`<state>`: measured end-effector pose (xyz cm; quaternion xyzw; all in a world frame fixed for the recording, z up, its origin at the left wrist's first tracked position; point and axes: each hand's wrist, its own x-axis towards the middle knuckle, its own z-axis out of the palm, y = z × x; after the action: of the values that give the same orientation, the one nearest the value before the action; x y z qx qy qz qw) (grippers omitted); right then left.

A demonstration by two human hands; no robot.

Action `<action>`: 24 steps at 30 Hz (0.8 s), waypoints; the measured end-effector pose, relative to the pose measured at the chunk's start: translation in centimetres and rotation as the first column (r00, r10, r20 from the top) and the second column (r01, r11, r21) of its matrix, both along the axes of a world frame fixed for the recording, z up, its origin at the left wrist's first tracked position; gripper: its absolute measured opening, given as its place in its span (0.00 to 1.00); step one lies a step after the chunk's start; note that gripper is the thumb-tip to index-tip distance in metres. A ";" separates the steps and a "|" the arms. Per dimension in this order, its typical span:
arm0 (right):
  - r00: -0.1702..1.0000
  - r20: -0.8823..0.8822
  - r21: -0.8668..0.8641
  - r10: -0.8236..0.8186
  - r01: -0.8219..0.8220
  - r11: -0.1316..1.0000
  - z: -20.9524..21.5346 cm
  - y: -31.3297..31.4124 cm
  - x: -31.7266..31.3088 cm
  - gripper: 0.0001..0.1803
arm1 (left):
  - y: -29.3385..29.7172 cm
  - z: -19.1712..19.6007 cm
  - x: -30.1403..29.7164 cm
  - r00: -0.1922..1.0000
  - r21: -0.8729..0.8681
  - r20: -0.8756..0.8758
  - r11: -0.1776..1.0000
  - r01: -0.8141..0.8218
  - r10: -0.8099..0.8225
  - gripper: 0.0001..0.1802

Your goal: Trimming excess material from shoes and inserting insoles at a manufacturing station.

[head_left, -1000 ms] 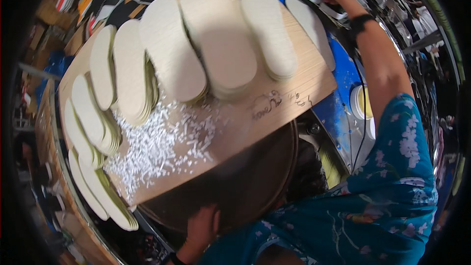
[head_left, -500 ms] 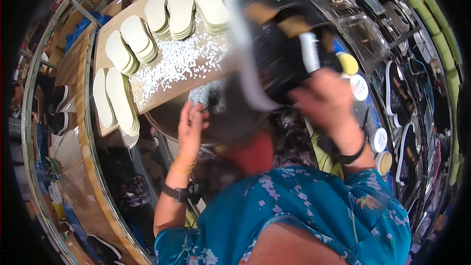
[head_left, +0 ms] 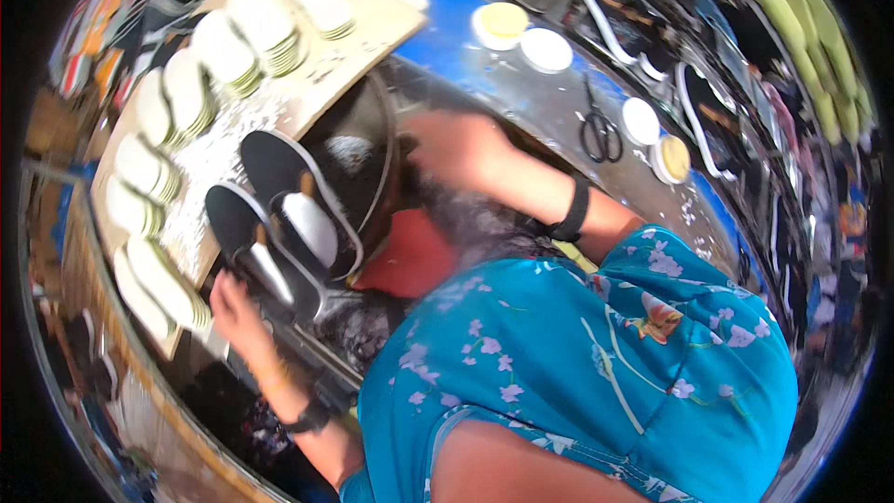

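Observation:
Two black slip-on shoes with white rims lie side by side at centre left: the left shoe (head_left: 228, 214) and the right shoe (head_left: 275, 163). White and tan patches show inside them. They span the edge of a pale board (head_left: 377, 23) and a dark round basin (head_left: 384, 121). My left hand (head_left: 240, 317) is by the left shoe's outer side, fingers stretched; whether it touches cannot be told. Beyond the basin's right rim, my right hand (head_left: 461, 149) is smeared by motion, and no object shows in it. White bits (head_left: 349, 151) sit inside the basin.
Stacks of cream insoles (head_left: 223, 51) line the board around scattered white bits (head_left: 209, 154). On the right are round tubs (head_left: 547, 50), scissors (head_left: 601, 135) and more black shoes (head_left: 703, 116). A red piece (head_left: 405, 256) lies below the basin.
The shoes have gone from my raised right hand down to the left, beside my left hand. My right hand has come away from them. The view has turned and shifted.

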<state>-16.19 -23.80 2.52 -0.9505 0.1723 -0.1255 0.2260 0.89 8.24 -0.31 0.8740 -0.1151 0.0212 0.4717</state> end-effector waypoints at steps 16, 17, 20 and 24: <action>0.562 -0.214 -0.105 -0.799 0.800 0.591 -9.0 -17.9 -21.6 0.31 | -8.2 0.7 1.7 0.976 0.724 0.038 0.679 0.120 -0.213 0.22; 0.624 -0.142 0.100 -0.768 0.781 0.616 -8.0 -17.6 -21.8 0.32 | -6.9 0.5 1.4 0.974 0.663 0.076 0.741 0.111 -0.214 0.17; 0.754 0.046 0.875 -0.656 0.286 0.391 -5.0 -14.8 -20.3 0.36 | -1.9 0.6 0.5 0.940 0.145 0.222 0.962 0.232 -0.260 0.09; 0.963 0.071 0.984 -0.261 -0.025 0.174 -2.3 -9.3 -10.4 0.32 | 5.1 1.5 -2.9 0.842 -0.521 -0.491 0.850 -0.079 -0.222 0.13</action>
<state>-26.58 -33.11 0.22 -0.5487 0.2593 -0.1096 0.7872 -2.02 13.33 1.24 0.6783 -0.0031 -0.2106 0.7040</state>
